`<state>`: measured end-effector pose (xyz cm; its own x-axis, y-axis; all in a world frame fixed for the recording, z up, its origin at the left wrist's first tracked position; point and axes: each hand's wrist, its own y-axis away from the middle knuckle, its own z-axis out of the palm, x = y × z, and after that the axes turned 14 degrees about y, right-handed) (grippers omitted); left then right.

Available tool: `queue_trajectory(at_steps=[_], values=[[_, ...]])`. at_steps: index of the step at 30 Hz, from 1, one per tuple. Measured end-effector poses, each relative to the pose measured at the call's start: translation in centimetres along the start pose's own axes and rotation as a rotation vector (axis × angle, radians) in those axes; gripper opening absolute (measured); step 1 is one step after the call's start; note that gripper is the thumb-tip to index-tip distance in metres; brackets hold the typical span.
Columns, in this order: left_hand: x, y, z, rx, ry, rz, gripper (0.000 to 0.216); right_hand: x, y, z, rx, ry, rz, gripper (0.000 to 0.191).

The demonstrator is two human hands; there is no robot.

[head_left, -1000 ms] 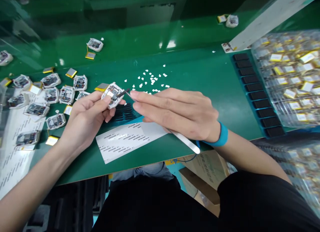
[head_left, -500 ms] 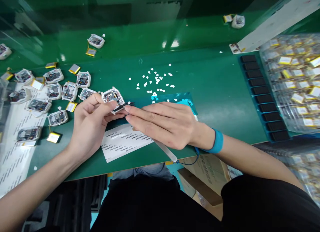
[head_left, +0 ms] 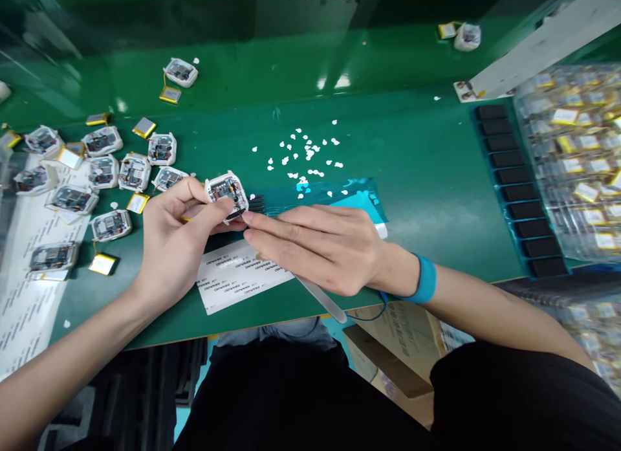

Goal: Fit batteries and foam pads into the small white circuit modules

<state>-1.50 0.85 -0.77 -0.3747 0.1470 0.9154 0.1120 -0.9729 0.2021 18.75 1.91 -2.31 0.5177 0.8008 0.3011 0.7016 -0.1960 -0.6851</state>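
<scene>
My left hand (head_left: 182, 237) holds a white watch-like case (head_left: 227, 191) with an exposed circuit board, its thumb pressing on the board's lower edge. At the case's lower right corner, the closed fingertips of my right hand (head_left: 320, 244) meet a small dark part (head_left: 236, 213). A slim, flat, pale tool (head_left: 321, 299) with a rounded end runs out from beneath my right palm; its tip is hidden by the fingers. Just behind the fingertips are black strips (head_left: 257, 204) on a clear blue film (head_left: 330, 195). Under both hands lies a white printed sheet (head_left: 228, 283).
Several open white cases (head_left: 134, 171) with wired batteries (head_left: 103, 263) cover the left side. Small white stickers (head_left: 309, 152) are scattered at the middle. Black foam blocks (head_left: 512, 175) line the right, beside trays of batteries (head_left: 582, 156). A blue wrist strap (head_left: 425, 278) trails a cord.
The case in my left hand has shifted slightly right and down and is turned a little. My right fingertips stay at its corner. The whole view has moved slightly.
</scene>
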Motion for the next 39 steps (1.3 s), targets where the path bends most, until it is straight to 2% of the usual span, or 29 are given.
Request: queue_trajectory(at_steps=[7,9,11,15,21,26,29,34,37,39], values=[[-0.2,0.3,-0.1,-0.023,-0.003,0.013,0.019,0.2,0.0,-0.4,-0.025,-0.092,0.014,0.021],[-0.4,0.3,-0.2,-0.053,-0.011,0.074,0.011,0.2,-0.1,-0.7,-0.096,-0.158,0.063,0.025],[-0.5,0.4,-0.3,-0.075,-0.035,0.151,0.015,0.3,-0.2,-1.0,-0.163,-0.229,0.138,0.027],[-0.6,0.5,-0.3,-0.081,-0.084,0.236,0.021,0.4,-0.5,-1.3,-0.151,-0.355,0.281,0.026],[-0.5,0.6,-0.2,-0.076,-0.11,0.172,0.021,0.5,-0.2,-0.7,-0.13,-0.435,0.291,0.025],[-0.8,-0.1,-0.4,-0.08,-0.103,0.109,0.025,0.5,0.0,-0.6,-0.103,-0.404,0.389,0.025],[-0.7,-0.1,-0.5,-0.113,-0.085,0.09,0.03,0.7,-0.1,-0.7,-0.074,-0.363,0.374,0.026],[0.1,0.3,-0.1,-0.158,-0.142,0.141,0.033,0.8,0.1,-0.5,-0.022,-0.264,0.245,0.022],[0.9,-2.7,-0.9,-0.159,-0.265,0.294,0.038,0.9,0.2,-0.4,-0.006,-0.24,0.206,0.021],[1.8,-6.9,-2.7,-0.024,-0.355,0.489,0.038,0.9,0.2,-0.4,-0.013,-0.211,0.184,0.02]])
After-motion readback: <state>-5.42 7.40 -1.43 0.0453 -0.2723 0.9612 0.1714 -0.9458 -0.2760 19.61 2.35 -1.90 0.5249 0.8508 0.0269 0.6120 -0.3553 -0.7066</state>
